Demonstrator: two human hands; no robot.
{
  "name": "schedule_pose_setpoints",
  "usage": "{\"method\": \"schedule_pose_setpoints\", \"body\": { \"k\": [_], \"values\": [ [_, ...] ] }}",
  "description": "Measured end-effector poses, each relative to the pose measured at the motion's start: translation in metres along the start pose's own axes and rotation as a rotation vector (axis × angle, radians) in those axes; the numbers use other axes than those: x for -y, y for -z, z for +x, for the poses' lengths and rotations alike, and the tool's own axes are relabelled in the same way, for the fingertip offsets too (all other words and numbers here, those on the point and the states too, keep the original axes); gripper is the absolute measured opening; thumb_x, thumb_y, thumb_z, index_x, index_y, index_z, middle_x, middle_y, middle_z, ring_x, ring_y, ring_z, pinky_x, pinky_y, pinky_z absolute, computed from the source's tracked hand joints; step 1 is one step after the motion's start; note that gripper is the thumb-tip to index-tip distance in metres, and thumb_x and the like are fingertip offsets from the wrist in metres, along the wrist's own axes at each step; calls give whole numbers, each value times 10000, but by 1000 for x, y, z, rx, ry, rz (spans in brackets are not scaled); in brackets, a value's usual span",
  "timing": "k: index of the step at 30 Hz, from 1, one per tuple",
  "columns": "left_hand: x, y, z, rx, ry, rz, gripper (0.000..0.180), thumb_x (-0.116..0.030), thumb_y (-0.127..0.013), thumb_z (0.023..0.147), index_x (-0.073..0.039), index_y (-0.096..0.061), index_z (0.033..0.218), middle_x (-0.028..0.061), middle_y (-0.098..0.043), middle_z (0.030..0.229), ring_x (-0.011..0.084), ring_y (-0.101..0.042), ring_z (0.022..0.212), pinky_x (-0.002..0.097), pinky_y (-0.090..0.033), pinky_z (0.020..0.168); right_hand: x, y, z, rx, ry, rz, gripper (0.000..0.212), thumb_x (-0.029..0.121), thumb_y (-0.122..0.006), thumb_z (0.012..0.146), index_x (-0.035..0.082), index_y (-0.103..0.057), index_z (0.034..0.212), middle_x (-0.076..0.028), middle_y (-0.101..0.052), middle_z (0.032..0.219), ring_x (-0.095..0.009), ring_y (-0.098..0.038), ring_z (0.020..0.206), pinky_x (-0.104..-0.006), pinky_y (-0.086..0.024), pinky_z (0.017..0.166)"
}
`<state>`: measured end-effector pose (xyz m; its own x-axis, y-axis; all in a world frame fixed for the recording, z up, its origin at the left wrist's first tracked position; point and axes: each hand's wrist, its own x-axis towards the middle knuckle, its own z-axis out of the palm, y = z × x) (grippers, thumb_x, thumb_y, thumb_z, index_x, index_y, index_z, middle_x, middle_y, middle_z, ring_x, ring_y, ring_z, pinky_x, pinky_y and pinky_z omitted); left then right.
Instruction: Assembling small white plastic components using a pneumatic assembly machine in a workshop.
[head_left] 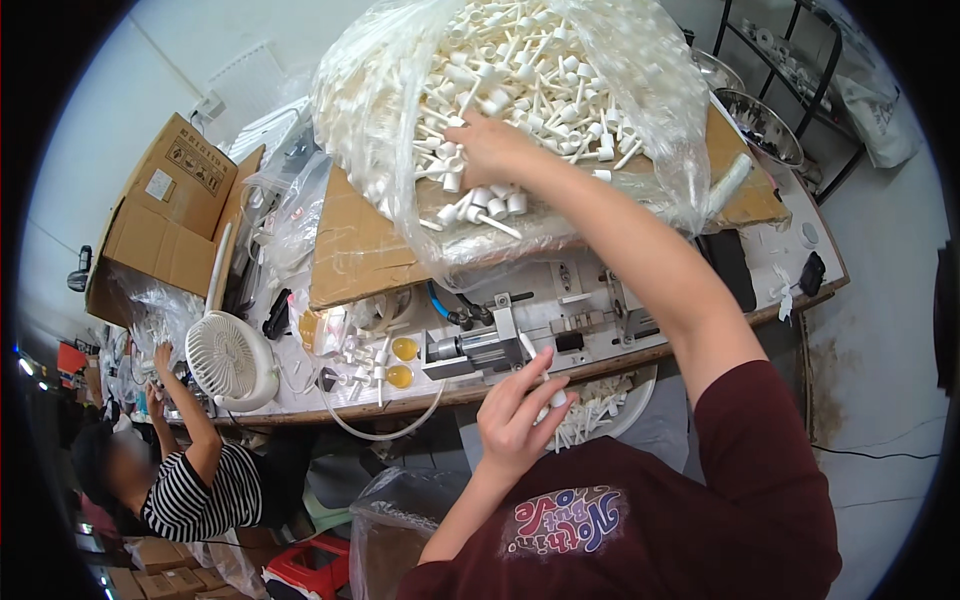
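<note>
My left hand (518, 412) is held just in front of the table edge, its fingers closed on a white cap with a stem (557, 398). The stem points up past the fingertips toward a small metal clamping fixture (470, 352) on the table. My right hand (492, 152) reaches far forward into a large clear plastic bag (380, 90) heaped with white caps with stems (540, 75). Its thumb and fingers are spread apart among the loose caps at the bag's near left, and the fingertips are partly hidden there.
Cardboard (350, 235) lies under the bag. A white fan (228, 360) and an open carton (165, 220) stand at left, near a co-worker in a striped shirt (215, 490). Below the table edge, a tub (640, 400) holds white pieces. Metal bowls (760, 125) sit at far right.
</note>
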<state>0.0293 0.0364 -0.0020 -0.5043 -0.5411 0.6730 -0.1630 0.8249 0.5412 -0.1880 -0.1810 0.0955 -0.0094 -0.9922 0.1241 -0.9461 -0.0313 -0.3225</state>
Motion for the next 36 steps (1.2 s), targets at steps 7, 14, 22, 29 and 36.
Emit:
{"method": "schedule_pose_setpoints", "body": {
  "k": [7,14,22,29,36],
  "values": [
    [-6,-9,-2,21,97,-66,370,-66,-871,668,-55,-749,1017,92,-558,1195,164,-628,828,297,-539,749,-42,32,-26,193,211,-53,682,113,-823,647,150,-599,1290,-117,-509,1276,-319,-532,1215,-422,-490,964],
    [0,-23,5,107,173,-107,375,-15,-786,772,-43,-700,1136,95,-542,1187,165,-651,801,305,-547,676,-65,54,-59,-1,222,-8,520,42,-795,673,152,-680,1168,-107,-432,1487,-309,-481,1320,-408,-451,1065],
    [9,-34,-6,177,12,189,333,-50,-733,804,-28,-691,1133,124,-610,1315,195,-679,821,314,-538,685,-62,56,-136,-438,202,-87,362,46,-684,771,117,-669,1126,-70,-582,1196,-281,-558,1150,-388,-485,982],
    [19,-45,-4,284,-16,367,320,-90,-768,747,-46,-717,1060,98,-661,1265,200,-689,751,312,-514,641,-63,22,-142,-470,351,-266,323,1,-658,736,84,-653,1048,-66,-587,1074,-251,-585,1062,-339,-542,835],
    [19,-44,9,354,-11,380,288,-102,-770,744,-59,-721,1024,93,-665,1264,214,-659,637,313,-510,618,-68,18,-134,-448,461,-315,178,63,-599,816,76,-581,992,-57,-603,907,-236,-667,865,-350,-549,687]
  ]
}}
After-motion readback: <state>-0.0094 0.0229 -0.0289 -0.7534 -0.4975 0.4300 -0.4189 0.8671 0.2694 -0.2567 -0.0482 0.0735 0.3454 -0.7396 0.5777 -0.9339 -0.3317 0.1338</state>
